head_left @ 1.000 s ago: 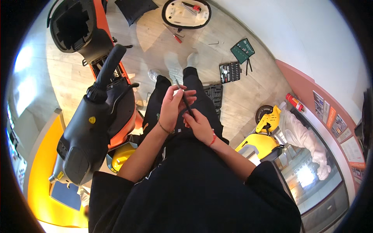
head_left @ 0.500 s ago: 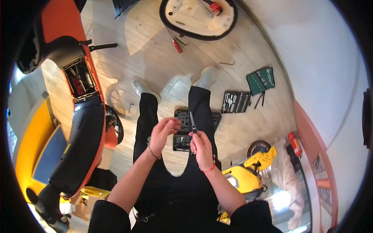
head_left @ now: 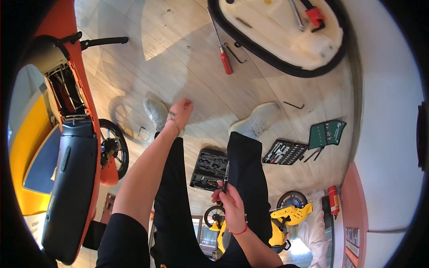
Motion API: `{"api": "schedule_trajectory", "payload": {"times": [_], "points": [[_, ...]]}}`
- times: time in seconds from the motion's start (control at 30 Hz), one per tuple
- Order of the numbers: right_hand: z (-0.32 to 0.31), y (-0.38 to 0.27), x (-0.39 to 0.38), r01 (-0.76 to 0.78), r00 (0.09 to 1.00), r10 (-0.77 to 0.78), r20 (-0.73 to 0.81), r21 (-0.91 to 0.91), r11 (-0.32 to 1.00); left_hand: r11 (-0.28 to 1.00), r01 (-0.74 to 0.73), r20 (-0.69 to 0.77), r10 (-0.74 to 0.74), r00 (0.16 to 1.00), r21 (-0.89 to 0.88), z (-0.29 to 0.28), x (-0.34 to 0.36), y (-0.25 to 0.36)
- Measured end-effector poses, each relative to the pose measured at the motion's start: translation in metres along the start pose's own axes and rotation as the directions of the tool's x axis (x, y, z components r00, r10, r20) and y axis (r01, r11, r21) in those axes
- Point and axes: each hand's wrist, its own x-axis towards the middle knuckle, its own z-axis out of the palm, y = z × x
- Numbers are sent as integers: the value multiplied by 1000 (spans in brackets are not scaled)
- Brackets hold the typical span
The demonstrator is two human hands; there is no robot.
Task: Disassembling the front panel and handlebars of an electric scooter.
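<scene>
My right hand point(head_left: 232, 203) is closed around a slim screwdriver-like tool point(head_left: 226, 172) with a dark handle and a thin metal shaft. The shaft points up and away, over the gap between my legs. Stretched forward beside my left shoe point(head_left: 156, 115), my left hand point(head_left: 181, 114) has its fingers curled in. Whether anything is inside those fingers is hidden. Beyond the right hand, an opened black tool case point(head_left: 210, 163) lies on the floor between my legs. Past my right shoe point(head_left: 258, 119) sits a socket set point(head_left: 285, 152) in an open case.
An orange scooter point(head_left: 85, 89) with a dark seat point(head_left: 67, 201) stands at left. Ahead lie a red-handled screwdriver point(head_left: 225, 62), a hex key point(head_left: 293, 105) and an upturned cream-lined shell point(head_left: 277, 35). A green tool pouch point(head_left: 326, 134) and a yellow scooter point(head_left: 290, 214) are at right.
My left hand has left its place near the right hand, reached forward toward the left shoe and curled its fingers. The right hand still holds the tool. The view has shifted.
</scene>
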Motion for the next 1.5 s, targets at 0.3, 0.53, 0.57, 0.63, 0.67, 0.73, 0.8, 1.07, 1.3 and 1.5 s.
{"api": "schedule_trajectory", "payload": {"times": [0.3,0.53,0.57,0.63,0.67,0.73,0.8,1.07,1.3,1.5], "points": [[12,-12,27,-125,987,132,-95,78,989,921,-140,-247,49,968,-364,11,115,63],[24,-9,40,-200,944,236,-232,169,965,924,-179,-288,79,954,-339,15,134,65],[26,-7,41,-203,945,238,-225,169,965,925,-179,-293,79,953,-335,9,133,63],[32,-6,40,-244,936,272,-224,147,959,930,-183,-369,57,928,-318,-6,132,65],[36,-7,38,-235,939,264,-222,148,961,928,-193,-371,65,926,-318,-14,136,67],[42,-8,36,-256,932,285,-224,150,955,941,-245,-452,118,884,-235,-32,150,62],[42,-3,37,-254,924,288,-252,158,954,949,-241,-448,129,885,-203,-42,162,47],[41,26,44,-239,959,256,-124,140,961,933,-151,-284,56,957,-326,-49,134,46],[43,27,42,-234,964,251,-82,179,956,474,140,157,-3,988,-869,-10,108,164],[51,43,44,-275,958,279,-69,59,960,460,39,60,32,998,-887,16,119,199]]}}
